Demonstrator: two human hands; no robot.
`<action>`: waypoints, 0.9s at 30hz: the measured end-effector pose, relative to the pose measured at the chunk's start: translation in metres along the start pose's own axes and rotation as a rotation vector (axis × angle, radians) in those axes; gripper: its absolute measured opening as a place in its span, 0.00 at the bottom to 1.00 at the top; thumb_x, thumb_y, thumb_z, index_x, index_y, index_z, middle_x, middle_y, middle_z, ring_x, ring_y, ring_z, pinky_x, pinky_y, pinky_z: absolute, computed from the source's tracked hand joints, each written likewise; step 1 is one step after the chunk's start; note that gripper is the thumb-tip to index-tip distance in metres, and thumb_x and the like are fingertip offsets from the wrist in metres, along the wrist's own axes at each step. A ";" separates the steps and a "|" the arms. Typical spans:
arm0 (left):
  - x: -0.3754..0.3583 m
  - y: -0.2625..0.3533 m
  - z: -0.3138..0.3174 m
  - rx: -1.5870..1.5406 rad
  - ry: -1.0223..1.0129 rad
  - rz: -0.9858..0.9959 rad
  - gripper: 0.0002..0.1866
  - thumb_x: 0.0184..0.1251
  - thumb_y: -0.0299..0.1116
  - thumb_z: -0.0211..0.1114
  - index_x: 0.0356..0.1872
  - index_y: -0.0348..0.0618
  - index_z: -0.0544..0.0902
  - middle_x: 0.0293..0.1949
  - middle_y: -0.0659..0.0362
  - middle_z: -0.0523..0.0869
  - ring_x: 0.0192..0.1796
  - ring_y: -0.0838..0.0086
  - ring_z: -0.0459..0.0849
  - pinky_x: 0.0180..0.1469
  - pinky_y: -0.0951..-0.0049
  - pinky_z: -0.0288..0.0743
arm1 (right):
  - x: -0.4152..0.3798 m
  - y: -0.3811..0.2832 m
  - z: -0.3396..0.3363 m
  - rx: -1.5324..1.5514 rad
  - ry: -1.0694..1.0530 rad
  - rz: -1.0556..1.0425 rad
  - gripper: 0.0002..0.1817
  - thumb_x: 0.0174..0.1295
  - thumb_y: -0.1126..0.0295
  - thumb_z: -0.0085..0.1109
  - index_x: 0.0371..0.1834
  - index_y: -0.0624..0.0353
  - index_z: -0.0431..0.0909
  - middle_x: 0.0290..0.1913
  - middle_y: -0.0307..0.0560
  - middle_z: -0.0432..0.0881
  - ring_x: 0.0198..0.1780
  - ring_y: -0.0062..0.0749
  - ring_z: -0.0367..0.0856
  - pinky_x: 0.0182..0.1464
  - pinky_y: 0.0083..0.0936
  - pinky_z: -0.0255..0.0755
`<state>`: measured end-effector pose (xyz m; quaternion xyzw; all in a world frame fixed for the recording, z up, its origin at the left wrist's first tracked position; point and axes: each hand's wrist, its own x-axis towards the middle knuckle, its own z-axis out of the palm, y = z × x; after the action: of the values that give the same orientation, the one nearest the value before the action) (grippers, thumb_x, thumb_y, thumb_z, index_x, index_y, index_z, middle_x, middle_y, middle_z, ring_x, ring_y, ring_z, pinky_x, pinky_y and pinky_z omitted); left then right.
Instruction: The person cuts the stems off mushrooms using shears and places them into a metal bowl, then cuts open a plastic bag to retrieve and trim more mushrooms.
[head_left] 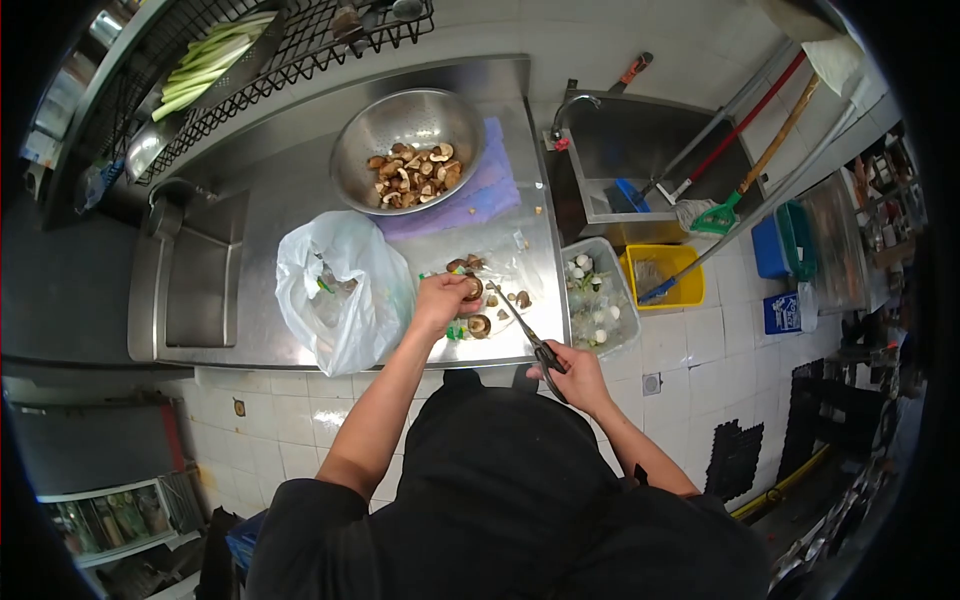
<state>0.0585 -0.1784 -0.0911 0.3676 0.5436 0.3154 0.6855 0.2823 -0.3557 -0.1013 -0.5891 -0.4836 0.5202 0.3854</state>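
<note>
My left hand (pixel 442 303) is closed on a brown mushroom (pixel 473 288) above the steel counter. In my right hand (pixel 575 377) is a pair of dark-handled scissors (pixel 548 357), its blades pointing up and left to the mushroom. Another mushroom (pixel 480 326) lies on clear plastic just below, with small cut pieces (pixel 502 314) beside it. Behind my hands a steel colander (pixel 352 165) holds many cut mushrooms (pixel 415 177) and stands partly on a purple cloth (pixel 492 195). A white plastic bag (pixel 340 285) stands open left of my left hand.
A sink (pixel 205 270) is at the counter's left end. Past the right edge are a plastic bin (pixel 625 315) with white and green scraps, a yellow bucket (pixel 688 288) and a deep sink (pixel 640 130) with long-handled tools. A wire rack (pixel 300 45) hangs at upper left.
</note>
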 end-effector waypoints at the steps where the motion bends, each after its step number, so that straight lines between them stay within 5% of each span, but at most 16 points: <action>1: -0.002 0.001 0.001 0.068 0.026 0.024 0.11 0.68 0.26 0.67 0.44 0.24 0.82 0.35 0.52 0.88 0.32 0.72 0.88 0.34 0.78 0.85 | -0.001 -0.003 0.003 0.279 -0.010 0.123 0.21 0.59 0.70 0.72 0.53 0.68 0.80 0.28 0.36 0.81 0.33 0.24 0.85 0.39 0.22 0.75; 4: 0.001 -0.003 0.001 0.264 0.035 0.050 0.12 0.65 0.24 0.70 0.46 0.28 0.83 0.37 0.54 0.88 0.34 0.74 0.88 0.34 0.77 0.84 | -0.005 -0.017 -0.003 0.012 -0.038 0.182 0.23 0.61 0.64 0.74 0.53 0.66 0.80 0.28 0.29 0.76 0.30 0.11 0.75 0.34 0.15 0.69; 8: -0.004 0.000 0.003 0.273 0.048 0.034 0.14 0.63 0.24 0.72 0.48 0.29 0.83 0.36 0.57 0.88 0.34 0.76 0.88 0.32 0.79 0.82 | -0.005 -0.014 -0.003 -0.010 -0.027 0.228 0.25 0.61 0.60 0.75 0.54 0.64 0.79 0.30 0.30 0.76 0.30 0.12 0.68 0.34 0.14 0.66; 13: 0.000 0.003 -0.005 0.088 -0.089 0.061 0.16 0.68 0.22 0.65 0.55 0.27 0.80 0.41 0.57 0.88 0.40 0.76 0.87 0.45 0.77 0.83 | 0.011 -0.025 0.005 0.255 -0.213 0.256 0.32 0.63 0.55 0.72 0.61 0.66 0.73 0.33 0.28 0.72 0.35 0.12 0.68 0.38 0.14 0.65; 18: -0.003 0.033 -0.007 0.064 -0.158 0.142 0.21 0.70 0.21 0.63 0.62 0.26 0.75 0.47 0.54 0.86 0.45 0.72 0.88 0.51 0.74 0.83 | 0.044 -0.042 0.020 0.201 -0.236 0.156 0.30 0.65 0.58 0.70 0.62 0.67 0.72 0.34 0.28 0.72 0.34 0.12 0.67 0.38 0.14 0.64; 22: 0.011 0.084 -0.017 -0.078 0.001 0.298 0.30 0.69 0.25 0.67 0.69 0.27 0.66 0.44 0.51 0.86 0.47 0.67 0.89 0.54 0.72 0.83 | 0.063 -0.051 0.025 0.203 -0.187 0.117 0.31 0.65 0.60 0.71 0.64 0.67 0.71 0.34 0.29 0.73 0.35 0.11 0.68 0.38 0.13 0.64; 25: 0.033 0.132 -0.021 -0.343 0.147 0.357 0.35 0.71 0.32 0.68 0.71 0.27 0.61 0.45 0.49 0.86 0.48 0.66 0.88 0.55 0.69 0.82 | 0.068 -0.051 0.026 0.255 -0.115 0.165 0.31 0.67 0.55 0.68 0.65 0.66 0.72 0.31 0.28 0.72 0.29 0.10 0.68 0.29 0.13 0.63; 27: 0.033 0.142 -0.024 -0.168 0.148 0.324 0.35 0.71 0.34 0.67 0.71 0.28 0.61 0.46 0.48 0.86 0.48 0.66 0.88 0.54 0.69 0.83 | 0.066 -0.044 0.030 0.249 -0.105 0.138 0.31 0.67 0.53 0.67 0.65 0.64 0.73 0.29 0.28 0.70 0.26 0.10 0.67 0.25 0.13 0.62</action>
<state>0.0370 -0.0718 0.0086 0.3675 0.4980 0.4923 0.6121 0.2447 -0.2826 -0.0794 -0.5403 -0.3932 0.6317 0.3931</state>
